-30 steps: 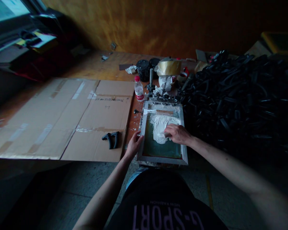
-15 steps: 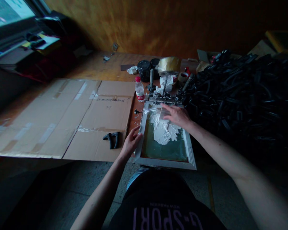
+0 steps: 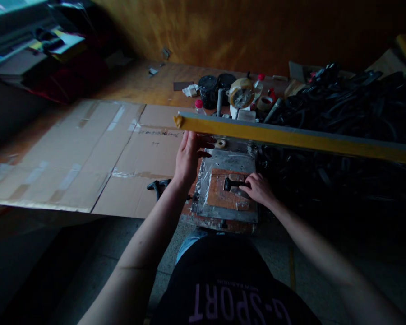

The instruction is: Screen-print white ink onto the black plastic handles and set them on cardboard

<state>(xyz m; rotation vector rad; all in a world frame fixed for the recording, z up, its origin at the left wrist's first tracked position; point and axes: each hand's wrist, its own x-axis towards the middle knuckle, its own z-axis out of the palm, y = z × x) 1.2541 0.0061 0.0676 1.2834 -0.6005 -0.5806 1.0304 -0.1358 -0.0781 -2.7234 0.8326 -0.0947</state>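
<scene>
The screen frame (image 3: 291,136) is tilted up, its yellow-taped edge facing me. My left hand (image 3: 188,158) supports its left end from below, thumb against the edge and other fingers reaching behind it. Under the raised frame, a brown wooden block (image 3: 218,192) sits on a grey metal plate (image 3: 199,210). A black plastic handle-like part (image 3: 228,183) lies in the middle of that block. With closed fingers, my right hand (image 3: 260,188) grips the part's right end. Another pair of black curved parts (image 3: 159,186) rests on the cardboard, partly behind my left forearm.
Flattened cardboard (image 3: 98,158) covers the table's left side. A large heap of black plastic parts (image 3: 325,180) lies at right. Behind the frame stand dark jars (image 3: 208,90), a tape roll (image 3: 242,92) and a red-capped bottle (image 3: 199,106).
The frame, which lay flat with white paste on it, has swung up, uncovering the plate and block. My left hand rose with it; my right hand moved from the paste down to the black part.
</scene>
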